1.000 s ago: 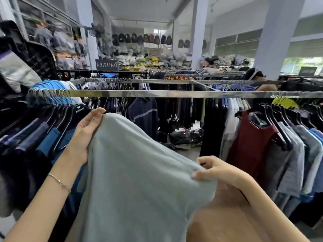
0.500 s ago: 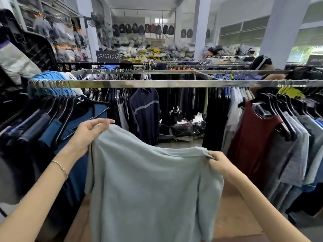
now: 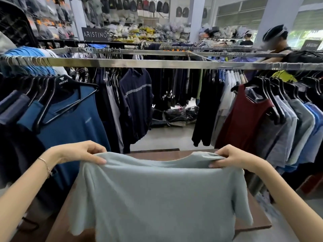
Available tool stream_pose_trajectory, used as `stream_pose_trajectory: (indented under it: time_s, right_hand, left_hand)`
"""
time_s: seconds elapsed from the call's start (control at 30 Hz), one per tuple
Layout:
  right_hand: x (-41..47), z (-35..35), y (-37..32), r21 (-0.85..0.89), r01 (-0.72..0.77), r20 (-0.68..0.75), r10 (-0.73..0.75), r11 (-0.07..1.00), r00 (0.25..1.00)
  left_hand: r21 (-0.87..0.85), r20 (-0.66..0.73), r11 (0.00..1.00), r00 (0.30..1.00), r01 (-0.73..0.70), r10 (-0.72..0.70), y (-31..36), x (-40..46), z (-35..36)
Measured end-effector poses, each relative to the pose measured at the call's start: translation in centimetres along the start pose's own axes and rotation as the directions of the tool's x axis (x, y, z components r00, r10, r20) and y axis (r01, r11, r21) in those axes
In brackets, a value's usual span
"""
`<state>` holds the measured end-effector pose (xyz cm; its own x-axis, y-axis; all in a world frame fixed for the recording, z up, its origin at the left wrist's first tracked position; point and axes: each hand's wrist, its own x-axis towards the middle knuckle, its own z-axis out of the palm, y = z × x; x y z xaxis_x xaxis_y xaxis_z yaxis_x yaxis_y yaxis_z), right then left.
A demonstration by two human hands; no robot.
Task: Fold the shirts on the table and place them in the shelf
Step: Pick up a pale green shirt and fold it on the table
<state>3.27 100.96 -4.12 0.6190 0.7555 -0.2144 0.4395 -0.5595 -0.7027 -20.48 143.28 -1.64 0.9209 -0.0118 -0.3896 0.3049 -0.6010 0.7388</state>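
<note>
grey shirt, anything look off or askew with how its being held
Nothing stands out. The left hand and right hand grip the grey shirt at its shoulders, held level over the table. Only its hem looks slightly uneven.

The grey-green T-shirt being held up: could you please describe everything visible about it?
The grey-green T-shirt looks like soft, plain knit, short-sleeved with a round neckline. It is unfolded and spread wide. The left hand pinches one shoulder and the right hand the other. Its body drapes over the brown table, with one sleeve hanging at the right; its lower hem is out of view.
</note>
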Motion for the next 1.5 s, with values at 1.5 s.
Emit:
stream_pose_trajectory:
  time_s: [1.5]
  right_hand:
    - [17.2, 22.9, 13.5, -0.466, -0.298, -0.253, 0.197, 0.833, 0.947]
  left_hand:
    - [0.455, -0.462, 0.813, 0.877, 0.362, -0.132, -15.6, 24.1, 18.6]
